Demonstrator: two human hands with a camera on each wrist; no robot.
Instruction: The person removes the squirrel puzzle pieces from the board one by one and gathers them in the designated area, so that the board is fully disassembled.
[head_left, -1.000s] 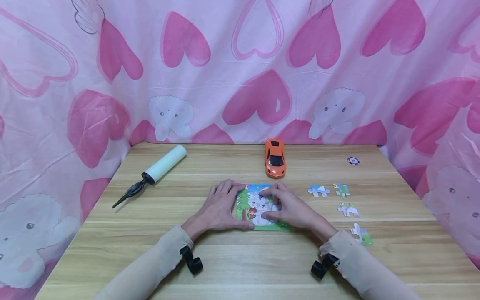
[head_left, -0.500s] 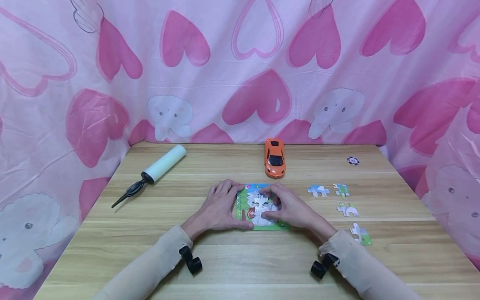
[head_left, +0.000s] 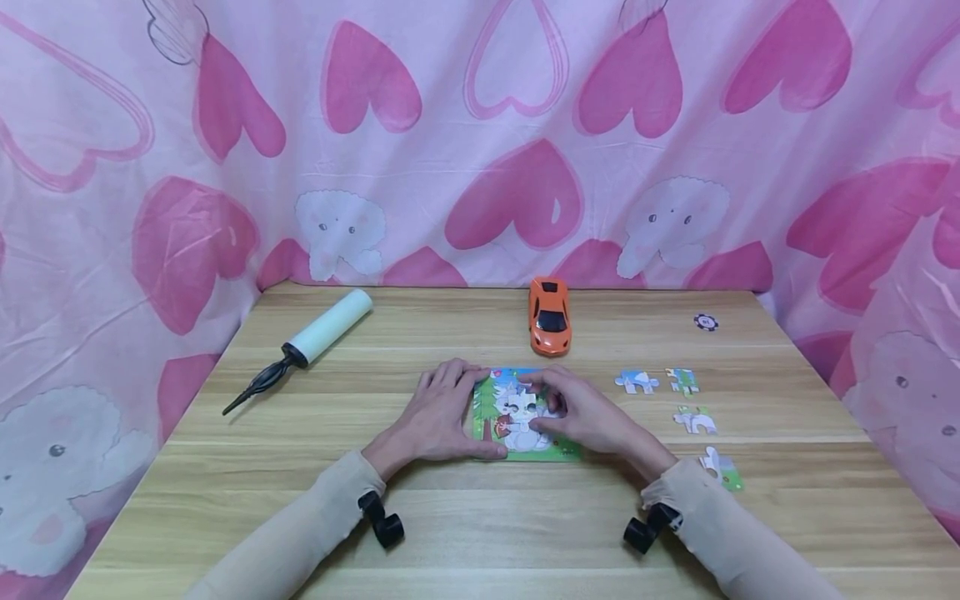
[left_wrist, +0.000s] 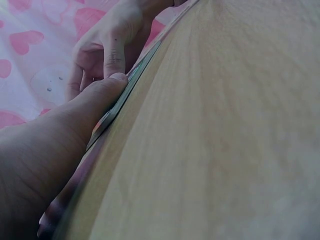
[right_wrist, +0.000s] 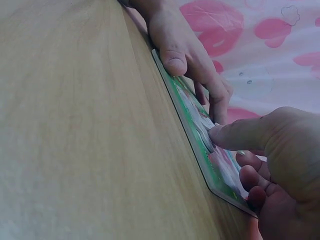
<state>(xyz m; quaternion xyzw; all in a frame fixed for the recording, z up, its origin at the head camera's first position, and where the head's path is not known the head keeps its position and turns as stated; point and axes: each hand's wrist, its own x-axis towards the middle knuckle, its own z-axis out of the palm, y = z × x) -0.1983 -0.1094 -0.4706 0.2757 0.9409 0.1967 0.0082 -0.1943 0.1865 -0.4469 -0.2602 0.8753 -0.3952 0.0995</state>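
A jigsaw puzzle [head_left: 531, 456] with a white cartoon animal and a green tree lies flat in its tray in front of me. My left hand [head_left: 442, 417] spreads along its left side, the thumb resting on the near edge and the other fingers by the far left corner. Over the middle of the picture, my right hand [head_left: 588, 415] pinches a pale puzzle piece [head_left: 522, 407] between thumb and index finger. In the right wrist view that thumb [right_wrist: 225, 137] touches the piece at the puzzle's surface. Whether the piece is seated or lifted, I cannot tell.
Several loose puzzle pieces [head_left: 696, 420] lie to the right. Behind the puzzle stands an orange toy car [head_left: 551, 317]. A hand pump [head_left: 322, 335] with a black nozzle lies at the left, and a round chip [head_left: 706, 322] at the back right. A pink curtain [head_left: 405, 167] surrounds the table.
The pale piece in my right hand shows up over the middle of the picture and shifts slightly. My right thumb moves a little to the right. The left hand keeps its place.
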